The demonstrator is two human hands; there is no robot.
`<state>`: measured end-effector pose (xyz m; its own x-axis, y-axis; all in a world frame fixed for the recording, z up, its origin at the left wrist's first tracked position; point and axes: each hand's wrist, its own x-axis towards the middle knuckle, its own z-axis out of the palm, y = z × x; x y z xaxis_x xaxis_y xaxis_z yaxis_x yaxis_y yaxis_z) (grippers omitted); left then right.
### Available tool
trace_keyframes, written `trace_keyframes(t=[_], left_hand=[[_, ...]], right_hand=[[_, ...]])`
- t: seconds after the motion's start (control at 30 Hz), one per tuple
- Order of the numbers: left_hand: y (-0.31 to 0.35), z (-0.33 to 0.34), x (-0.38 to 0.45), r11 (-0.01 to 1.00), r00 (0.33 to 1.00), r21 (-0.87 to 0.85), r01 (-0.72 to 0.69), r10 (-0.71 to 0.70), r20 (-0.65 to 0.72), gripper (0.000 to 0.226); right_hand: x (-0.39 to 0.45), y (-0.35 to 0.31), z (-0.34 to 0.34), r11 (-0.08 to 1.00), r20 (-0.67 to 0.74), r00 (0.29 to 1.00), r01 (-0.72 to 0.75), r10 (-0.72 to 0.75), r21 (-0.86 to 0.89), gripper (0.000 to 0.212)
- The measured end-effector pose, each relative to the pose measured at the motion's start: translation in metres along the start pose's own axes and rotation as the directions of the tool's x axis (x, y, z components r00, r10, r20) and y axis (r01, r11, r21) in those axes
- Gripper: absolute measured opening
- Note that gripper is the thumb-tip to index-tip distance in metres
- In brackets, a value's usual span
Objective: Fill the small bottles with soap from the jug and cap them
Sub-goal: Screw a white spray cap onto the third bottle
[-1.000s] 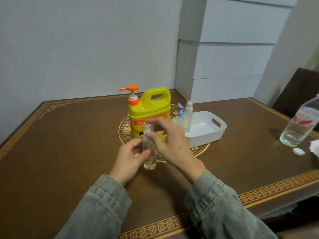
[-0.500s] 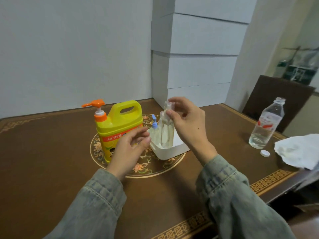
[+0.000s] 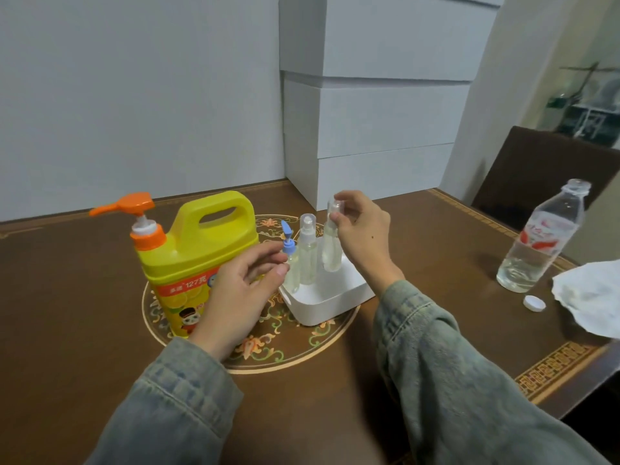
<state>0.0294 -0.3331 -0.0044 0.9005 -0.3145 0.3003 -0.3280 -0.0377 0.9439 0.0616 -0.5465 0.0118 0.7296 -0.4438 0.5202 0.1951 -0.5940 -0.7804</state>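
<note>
A yellow soap jug point(image 3: 194, 250) with an orange pump stands left of centre on the brown table. Right of it sits a white tray point(image 3: 330, 302). Inside stand a small bottle with a blue cap point(image 3: 289, 260) and a clear capped bottle point(image 3: 308, 253). My right hand point(image 3: 364, 236) pinches the clear cap of a third small bottle point(image 3: 331, 245), which hangs upright over the tray beside the other two. My left hand point(image 3: 240, 297) hovers in front of the jug with relaxed fingers, holding nothing.
A clear water bottle point(image 3: 540, 239) without its cap stands at the right, its white cap point(image 3: 534, 303) lying in front. A crumpled white tissue point(image 3: 590, 297) lies at the right edge. White boxes point(image 3: 375, 129) are stacked behind the tray. A dark chair point(image 3: 550, 169) stands at the far right.
My right hand has carried the small bottle from in front of the jug to the tray. My left hand let go of it and now hovers free.
</note>
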Motion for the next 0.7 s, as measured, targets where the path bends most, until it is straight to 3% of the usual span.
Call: trace_keyframes(t=[0.37, 0.7], left_hand=[[-0.009, 0.004, -0.002, 0.999, 0.999, -0.016, 0.035, -0.034, 0.016, 0.031], [-0.003, 0.002, -0.006, 0.999, 0.999, -0.025, 0.044, -0.043, 0.011, 0.032]], right_hand=[[0.001, 0.022, 0.02, 0.999, 0.067, 0.998, -0.009, 0.012, -0.047, 0.019], [0.0, 0.016, 0.015, 0.996, 0.098, 0.995, 0.012, -0.004, -0.089, 0.028]])
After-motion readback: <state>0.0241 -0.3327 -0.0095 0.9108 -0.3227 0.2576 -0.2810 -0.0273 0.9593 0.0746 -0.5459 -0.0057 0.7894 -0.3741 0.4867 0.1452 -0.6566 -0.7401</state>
